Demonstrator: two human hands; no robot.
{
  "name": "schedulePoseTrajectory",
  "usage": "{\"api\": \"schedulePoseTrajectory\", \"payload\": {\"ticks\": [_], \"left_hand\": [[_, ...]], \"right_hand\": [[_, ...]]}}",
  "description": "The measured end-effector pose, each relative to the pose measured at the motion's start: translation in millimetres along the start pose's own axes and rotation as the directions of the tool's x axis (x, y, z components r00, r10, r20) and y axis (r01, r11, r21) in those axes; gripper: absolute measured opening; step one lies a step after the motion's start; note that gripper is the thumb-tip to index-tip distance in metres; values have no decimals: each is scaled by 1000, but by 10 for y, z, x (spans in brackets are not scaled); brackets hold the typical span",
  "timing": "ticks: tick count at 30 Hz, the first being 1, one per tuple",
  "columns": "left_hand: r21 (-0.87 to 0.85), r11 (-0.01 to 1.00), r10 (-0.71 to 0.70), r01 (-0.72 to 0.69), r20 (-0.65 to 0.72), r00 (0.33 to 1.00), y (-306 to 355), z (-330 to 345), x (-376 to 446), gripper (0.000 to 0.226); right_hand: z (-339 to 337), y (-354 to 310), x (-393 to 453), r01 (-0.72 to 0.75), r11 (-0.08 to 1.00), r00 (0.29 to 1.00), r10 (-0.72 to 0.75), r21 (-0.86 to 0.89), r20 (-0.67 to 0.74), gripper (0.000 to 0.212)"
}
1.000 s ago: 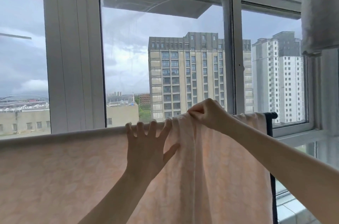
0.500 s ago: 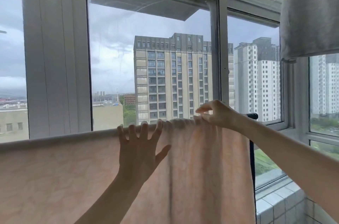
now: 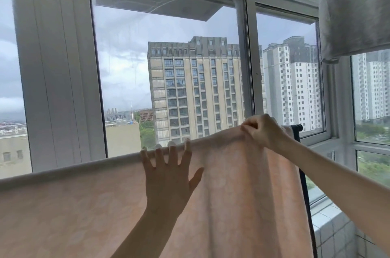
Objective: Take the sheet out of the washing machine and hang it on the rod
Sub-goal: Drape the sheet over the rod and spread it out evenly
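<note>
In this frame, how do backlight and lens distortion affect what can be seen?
Head view: bright windows backlight the scene, so the left hand reads dark against the peach sheet; the right hand pinching its top edge is better lit. Wide-angle bowing tilts the window frame; focus stays fairly sharp.

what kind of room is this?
Likely an enclosed high-rise balcony used for drying laundry: a peach sheet draped over a rod, big sliding windows facing tower blocks, a tiled sill.
</note>
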State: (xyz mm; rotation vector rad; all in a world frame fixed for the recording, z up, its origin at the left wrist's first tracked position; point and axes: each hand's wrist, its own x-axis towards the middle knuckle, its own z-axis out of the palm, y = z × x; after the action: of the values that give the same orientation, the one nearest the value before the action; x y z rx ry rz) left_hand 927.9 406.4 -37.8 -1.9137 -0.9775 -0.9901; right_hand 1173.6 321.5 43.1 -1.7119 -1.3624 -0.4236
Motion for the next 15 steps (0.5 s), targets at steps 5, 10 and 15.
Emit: {"api": "schedulePoseTrajectory", "payload": {"ticks": [5, 10, 15], "left_hand": [[-20, 999, -47, 46, -33, 998, 47, 29, 14, 65], [-92, 992, -92, 90, -12, 996, 212, -77, 85, 61], [-102, 995, -15, 12, -23, 1000, 482, -12, 195, 60]], "right_hand": [[73, 86, -100, 23, 998, 998, -20, 50, -56, 13], [63, 100, -110, 40, 997, 997, -35, 65, -68, 13], [57, 193, -104, 40, 999, 996, -38, 21, -83, 10]]}}
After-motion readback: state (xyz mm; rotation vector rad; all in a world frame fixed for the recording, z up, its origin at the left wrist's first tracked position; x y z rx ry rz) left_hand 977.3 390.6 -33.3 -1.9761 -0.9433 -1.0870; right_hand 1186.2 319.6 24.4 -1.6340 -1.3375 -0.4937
